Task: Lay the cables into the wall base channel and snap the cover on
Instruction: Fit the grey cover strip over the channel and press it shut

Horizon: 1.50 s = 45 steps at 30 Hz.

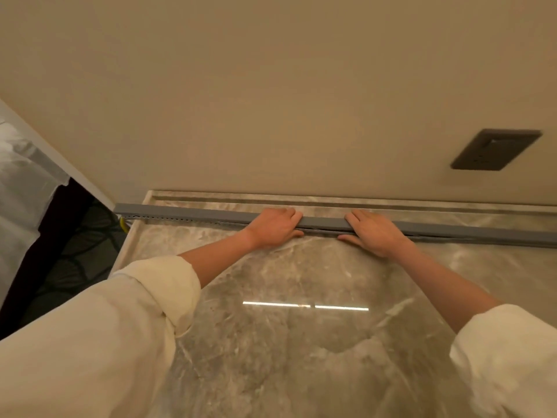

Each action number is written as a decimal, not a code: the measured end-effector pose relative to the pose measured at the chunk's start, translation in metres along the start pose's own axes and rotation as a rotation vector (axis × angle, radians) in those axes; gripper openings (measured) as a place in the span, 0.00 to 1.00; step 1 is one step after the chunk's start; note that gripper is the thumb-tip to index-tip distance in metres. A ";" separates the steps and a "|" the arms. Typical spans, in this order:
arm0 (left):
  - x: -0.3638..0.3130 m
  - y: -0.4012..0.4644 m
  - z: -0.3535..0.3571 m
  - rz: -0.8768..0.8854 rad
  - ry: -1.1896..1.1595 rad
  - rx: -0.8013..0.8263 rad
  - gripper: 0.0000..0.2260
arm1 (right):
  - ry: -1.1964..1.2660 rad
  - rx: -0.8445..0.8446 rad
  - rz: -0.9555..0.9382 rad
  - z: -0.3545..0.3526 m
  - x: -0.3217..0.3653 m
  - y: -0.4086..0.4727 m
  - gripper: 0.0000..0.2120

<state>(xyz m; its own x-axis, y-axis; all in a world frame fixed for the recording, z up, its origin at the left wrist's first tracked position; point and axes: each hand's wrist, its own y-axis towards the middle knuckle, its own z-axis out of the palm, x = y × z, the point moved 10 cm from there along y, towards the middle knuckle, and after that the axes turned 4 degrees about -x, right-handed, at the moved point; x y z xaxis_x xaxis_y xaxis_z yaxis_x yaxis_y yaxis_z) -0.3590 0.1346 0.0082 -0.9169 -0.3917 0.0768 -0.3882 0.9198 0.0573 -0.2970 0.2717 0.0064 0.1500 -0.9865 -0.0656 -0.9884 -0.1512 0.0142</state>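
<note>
A long grey cable channel with its cover [324, 222] lies on the marble surface [301, 342], a little in front of the beige wall. My left hand [272, 227] and my right hand [373, 232] lie side by side on the cover near its middle, fingers over the top and thumbs at the front edge. At the left end the slotted base [168, 219] shows under the cover. A yellow cable [123, 225] shows at the left end, beyond the marble's edge. The cables inside the channel are hidden.
A dark wall socket [494, 149] sits on the wall at the right. A marble skirting strip [331, 203] runs along the wall base. At the left, the marble ends at a drop to dark patterned flooring [75, 251], beside white bedding [21, 176].
</note>
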 end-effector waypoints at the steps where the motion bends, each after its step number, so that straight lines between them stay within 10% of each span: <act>1: 0.001 -0.003 0.001 0.001 0.022 -0.011 0.19 | 0.000 0.009 -0.005 0.001 -0.002 -0.001 0.23; 12: -0.005 -0.007 -0.003 -0.088 0.104 -0.140 0.16 | 0.008 -0.017 -0.030 0.009 -0.008 -0.006 0.20; 28: -0.018 0.042 -0.007 -0.262 -0.421 0.274 0.18 | -0.224 -0.470 -0.148 -0.033 0.005 -0.022 0.15; 45: 0.035 0.024 -0.019 -0.316 -0.261 -0.015 0.14 | -0.091 -0.222 -0.008 -0.023 -0.041 0.005 0.18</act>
<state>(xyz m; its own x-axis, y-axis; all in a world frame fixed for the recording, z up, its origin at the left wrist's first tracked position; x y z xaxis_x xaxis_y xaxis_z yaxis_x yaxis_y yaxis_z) -0.3989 0.1423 0.0315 -0.7459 -0.6346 -0.2021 -0.6552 0.7536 0.0520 -0.3073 0.3104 0.0325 0.1454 -0.9770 -0.1562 -0.9562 -0.1793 0.2314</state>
